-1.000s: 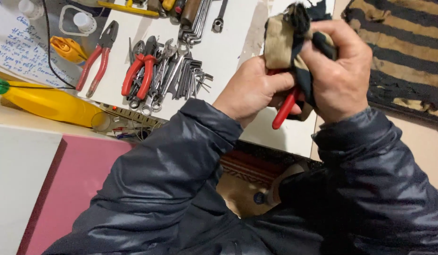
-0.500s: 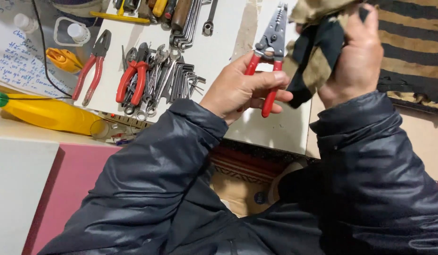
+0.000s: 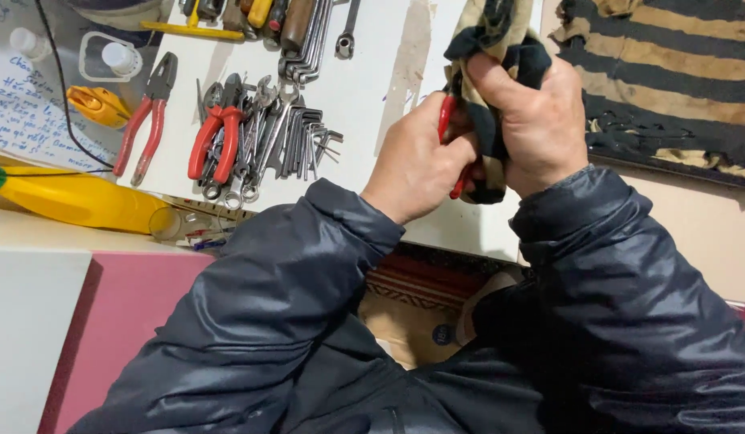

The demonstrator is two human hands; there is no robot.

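My left hand (image 3: 417, 165) grips the red handles of a pair of pliers (image 3: 447, 120), held above the white work surface (image 3: 364, 96). My right hand (image 3: 533, 128) is closed around a striped tan and black rag (image 3: 493, 32) that wraps the pliers' head, so the jaws are hidden. The two hands press together. Dark puffy jacket sleeves cover both arms.
Laid out on the white surface are red-handled pliers (image 3: 147, 116), a second red-handled tool (image 3: 214, 141), several wrenches and hex keys (image 3: 288, 137). A yellow bottle (image 3: 75, 197) lies at the left. A striped cloth (image 3: 662, 88) is spread at the right.
Half a second ago the pliers' head stood bare beside the rag; now the rag covers it again and the hands are pressed together.
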